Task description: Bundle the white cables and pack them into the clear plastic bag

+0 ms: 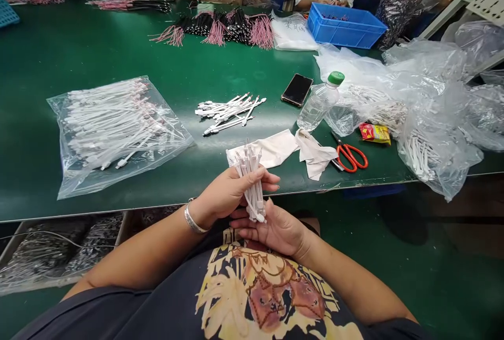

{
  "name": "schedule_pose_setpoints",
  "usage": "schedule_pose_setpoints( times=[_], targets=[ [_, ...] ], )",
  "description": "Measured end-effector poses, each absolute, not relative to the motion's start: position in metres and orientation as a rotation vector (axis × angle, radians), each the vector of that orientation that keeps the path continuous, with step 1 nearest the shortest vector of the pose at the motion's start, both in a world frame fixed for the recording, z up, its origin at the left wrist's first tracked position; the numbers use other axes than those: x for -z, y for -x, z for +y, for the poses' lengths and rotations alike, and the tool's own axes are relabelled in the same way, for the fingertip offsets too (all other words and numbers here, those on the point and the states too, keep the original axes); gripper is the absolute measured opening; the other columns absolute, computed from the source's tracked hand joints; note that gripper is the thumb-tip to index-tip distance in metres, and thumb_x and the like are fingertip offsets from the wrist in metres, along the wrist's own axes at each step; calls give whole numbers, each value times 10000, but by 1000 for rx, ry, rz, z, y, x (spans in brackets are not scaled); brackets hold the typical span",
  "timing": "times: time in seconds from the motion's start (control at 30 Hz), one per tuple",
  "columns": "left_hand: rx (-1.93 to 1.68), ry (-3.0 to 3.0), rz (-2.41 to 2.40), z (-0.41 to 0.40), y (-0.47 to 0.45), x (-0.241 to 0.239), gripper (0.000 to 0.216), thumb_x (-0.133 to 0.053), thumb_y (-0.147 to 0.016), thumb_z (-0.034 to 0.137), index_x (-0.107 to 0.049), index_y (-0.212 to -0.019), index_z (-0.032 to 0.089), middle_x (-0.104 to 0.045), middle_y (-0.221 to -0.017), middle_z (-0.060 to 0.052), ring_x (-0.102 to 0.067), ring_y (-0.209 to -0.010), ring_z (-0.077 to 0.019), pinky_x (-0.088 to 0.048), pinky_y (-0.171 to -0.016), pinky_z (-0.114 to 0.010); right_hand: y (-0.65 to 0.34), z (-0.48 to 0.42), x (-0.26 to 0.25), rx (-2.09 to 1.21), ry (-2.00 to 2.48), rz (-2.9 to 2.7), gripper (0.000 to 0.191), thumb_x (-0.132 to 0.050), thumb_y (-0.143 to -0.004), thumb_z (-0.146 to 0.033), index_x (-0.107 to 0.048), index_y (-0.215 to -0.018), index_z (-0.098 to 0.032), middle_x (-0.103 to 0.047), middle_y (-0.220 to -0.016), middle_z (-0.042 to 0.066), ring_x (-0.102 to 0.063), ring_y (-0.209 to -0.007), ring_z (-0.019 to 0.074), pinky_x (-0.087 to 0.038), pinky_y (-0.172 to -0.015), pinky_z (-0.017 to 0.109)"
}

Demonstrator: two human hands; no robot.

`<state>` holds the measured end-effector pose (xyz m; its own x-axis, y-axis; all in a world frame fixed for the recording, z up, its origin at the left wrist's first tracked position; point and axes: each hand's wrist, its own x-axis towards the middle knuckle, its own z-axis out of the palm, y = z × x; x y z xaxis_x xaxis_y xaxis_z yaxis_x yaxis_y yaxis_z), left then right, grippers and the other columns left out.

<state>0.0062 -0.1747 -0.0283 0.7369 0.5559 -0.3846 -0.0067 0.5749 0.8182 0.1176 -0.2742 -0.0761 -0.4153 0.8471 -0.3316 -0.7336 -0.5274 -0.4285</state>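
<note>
Head view: the left hand (230,193), a silver bangle at its wrist, is closed around a bundle of short white cables with thin metal tips (252,179). It holds the bundle upright just off the near edge of the green bench (59,51), above the person's lap. The right hand (277,230) lies palm up beneath it, fingers loosely curled, touching the lower plug ends of the bundle.

On the bench just beyond the hands lies a creased white cloth (275,151), with red-handled scissors (352,156) to its right near the front edge. Further in, a loose pile of the same white cables (230,110) lies near the middle. A clear plastic bag packed with white cables (114,130) rests toward the left. A black phone (296,89) and a clear water bottle with a green cap (319,102), lying on its side, sit right of the pile. Crumpled clear plastic bags (433,93) cover the right end. A blue plastic crate (346,27) stands near the far edge, where other people's hands work among pink-and-black wire bundles (228,30).
</note>
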Motion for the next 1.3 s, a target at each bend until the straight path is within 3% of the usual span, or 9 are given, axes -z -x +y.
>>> schedule_pose_setpoints(
  times=[0.17, 0.37, 0.57, 0.7, 0.87, 1.0, 1.1, 1.2, 1.3],
  targets=[
    [-461, -773, 674, -184, -15, 32, 228, -665, -787, 338, -715, -886, 139, -715, -960, -97, -666, -887, -186, -535, -792, -283, -118, -278, 79, -1987, 632, -110, 652, -598, -695, -681, -632, -1056, -140, -644, -1097, 112, -596, -1058, 186, -388, -1004, 331],
    [-441, -677, 638, -187, -16, 31, 184, -694, -766, 292, -688, -875, 143, -717, -970, -98, -677, -893, -208, -537, -803, -323, -130, -285, 84, -2090, 591, -405, 737, -720, -613, -618, -601, -1160, -139, -601, -1189, 144, -549, -1146, 235, -330, -1055, 402],
    [-302, -822, 542, -188, -10, 29, 240, -598, -840, 360, -693, -902, 148, -702, -1051, -119, -655, -982, -238, -522, -834, -347, -142, -277, 89, -2137, 638, -611, 730, -722, -592, -630, -636, -1097, -110, -661, -1034, 143, -633, -968, 230, -455, -909, 387],
    [-295, -1098, 541, -185, -9, 31, 297, -568, -849, 403, -677, -966, 152, -681, -1105, -127, -627, -1041, -238, -490, -885, -333, -136, -275, 82, -2184, 740, -634, 535, -770, -621, -497, -666, -955, -92, -684, -916, 117, -664, -817, 185, -510, -746, 306],
    [-328, -1046, 556, -185, -5, 33, 273, -575, -842, 404, -631, -983, 177, -687, -1072, -114, -631, -1036, -243, -489, -892, -367, -122, -281, 76, -2135, 875, -437, 436, -752, -674, -447, -644, -924, -106, -681, -725, 61, -646, -634, 139, -473, -558, 228],
    [-242, -1035, 557, -198, 14, 28, 352, -611, -822, 376, -595, -1132, 213, -642, -1157, -103, -630, -996, -210, -498, -826, -311, -120, -288, 77, -2105, 952, -409, 368, -737, -694, -444, -645, -774, -97, -649, -659, 40, -589, -553, 90, -375, -459, 170],
    [-120, -1063, 524, -210, 30, 33, 317, -590, -836, 373, -594, -1099, 196, -670, -988, -79, -637, -760, -154, -486, -696, -273, -123, -291, 82, -2097, 937, -427, 365, -717, -718, -443, -652, -742, -84, -642, -662, 45, -559, -516, 67, -378, -445, 160],
    [-113, -970, 595, -219, 33, 51, 281, -526, -863, 436, -600, -891, 167, -638, -672, -24, -611, -617, -135, -458, -617, -250, -124, -291, 89, -2126, 927, -384, 386, -709, -720, -461, -654, -765, -81, -636, -646, 51, -580, -509, 81, -415, -441, 160],
    [-140, -841, 669, -222, 26, 69, 391, -474, -865, 513, -554, -709, 163, -568, -503, 0, -565, -473, -120, -401, -490, -219, -124, -288, 93, -2171, 962, -354, 389, -709, -723, -456, -657, -810, -80, -647, -658, 62, -615, -539, 99, -453, -465, 162]
  ],
)
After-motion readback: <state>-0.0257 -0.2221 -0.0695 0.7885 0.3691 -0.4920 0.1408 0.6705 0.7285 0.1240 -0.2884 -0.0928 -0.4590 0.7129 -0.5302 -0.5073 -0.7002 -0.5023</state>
